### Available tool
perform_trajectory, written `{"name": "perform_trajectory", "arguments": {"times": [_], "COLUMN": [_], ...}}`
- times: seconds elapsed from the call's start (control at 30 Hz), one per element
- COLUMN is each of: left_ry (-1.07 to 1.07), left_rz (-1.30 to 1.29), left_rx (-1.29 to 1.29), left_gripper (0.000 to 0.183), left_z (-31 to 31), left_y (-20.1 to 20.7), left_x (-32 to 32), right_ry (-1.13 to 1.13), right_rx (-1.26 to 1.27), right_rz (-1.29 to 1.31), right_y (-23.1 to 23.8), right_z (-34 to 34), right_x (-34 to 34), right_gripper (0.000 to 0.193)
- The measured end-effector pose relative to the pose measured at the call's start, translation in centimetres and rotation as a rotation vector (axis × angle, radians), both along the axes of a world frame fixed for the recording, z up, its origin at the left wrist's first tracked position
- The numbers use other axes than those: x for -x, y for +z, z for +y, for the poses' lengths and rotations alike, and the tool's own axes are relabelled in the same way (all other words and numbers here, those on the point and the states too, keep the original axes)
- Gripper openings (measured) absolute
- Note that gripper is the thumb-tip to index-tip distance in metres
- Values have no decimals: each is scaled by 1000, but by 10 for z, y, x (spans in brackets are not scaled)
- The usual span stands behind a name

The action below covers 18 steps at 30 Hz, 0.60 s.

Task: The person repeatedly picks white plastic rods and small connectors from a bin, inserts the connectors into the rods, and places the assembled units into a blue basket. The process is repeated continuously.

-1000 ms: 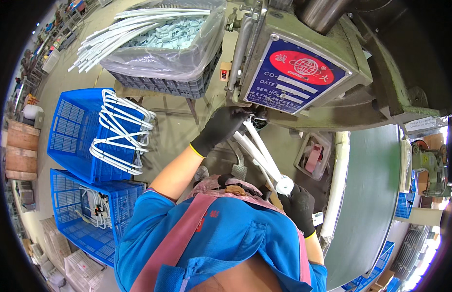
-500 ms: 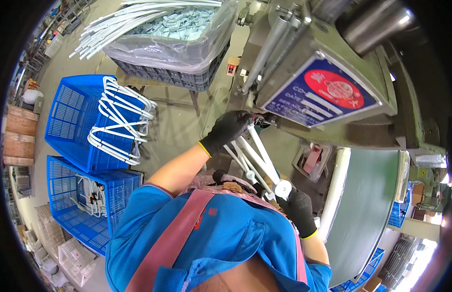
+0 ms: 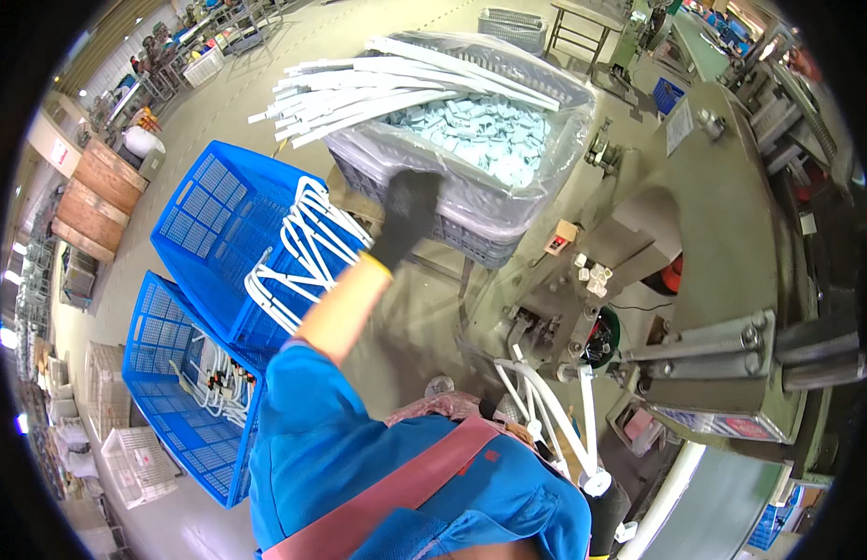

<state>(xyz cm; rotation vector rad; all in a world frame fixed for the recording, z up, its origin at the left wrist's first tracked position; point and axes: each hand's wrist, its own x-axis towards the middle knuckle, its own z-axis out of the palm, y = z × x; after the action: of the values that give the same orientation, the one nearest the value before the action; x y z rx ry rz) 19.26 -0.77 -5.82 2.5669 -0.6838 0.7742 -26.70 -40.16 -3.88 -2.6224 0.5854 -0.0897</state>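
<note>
My left hand [image 3: 410,217], in a black glove with a yellow cuff, is stretched out in front of the near side of a plastic-lined grey crate [image 3: 475,245]. Its fingers are dark and blurred, so their pose is unclear. Inside the crate lie many small pale-blue clips [image 3: 489,131], and a bundle of long white tubes [image 3: 359,98] rests across its top. Low at the right, my gloved right hand [image 3: 609,511] grips a white tube frame [image 3: 566,425] by its round joint. The frame's other end stands beside the machine; most of the right-hand fingers are hidden.
A green press machine [image 3: 723,215] fills the right side, with small white pieces [image 3: 597,278] on its bed. Two blue crates [image 3: 195,233] stand at the left, with bent white tube frames [image 3: 307,245] in the upper one. A green-topped table [image 3: 723,504] is lower right.
My left hand has left the tube frame at the machine and swung up and left to the grey crate. My view has turned rightward and up; the right hand keeps the frame.
</note>
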Motion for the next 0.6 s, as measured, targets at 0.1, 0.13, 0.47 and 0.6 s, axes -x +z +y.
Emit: {"name": "perform_trajectory", "arguments": {"times": [0.1, 0.13, 0.47, 0.6], "left_ry": [798, 891, 185, 152], "left_rz": [-278, -196, 352, 537], "left_rx": [-620, -737, -69, 415], "left_gripper": [24, 23, 24, 21], "left_z": [83, 108, 189, 184], "left_y": [24, 34, 85, 52], "left_x": [-75, -91, 13, 110], "right_ry": [-28, -39, -21, 49], "right_rx": [104, 117, 212, 257], "right_rz": [6, 16, -15, -19], "right_y": [-1, -2, -2, -4], "right_z": [5, 6, 5, -13], "right_x": [1, 1, -4, -8], "right_gripper": [29, 28, 26, 26]}}
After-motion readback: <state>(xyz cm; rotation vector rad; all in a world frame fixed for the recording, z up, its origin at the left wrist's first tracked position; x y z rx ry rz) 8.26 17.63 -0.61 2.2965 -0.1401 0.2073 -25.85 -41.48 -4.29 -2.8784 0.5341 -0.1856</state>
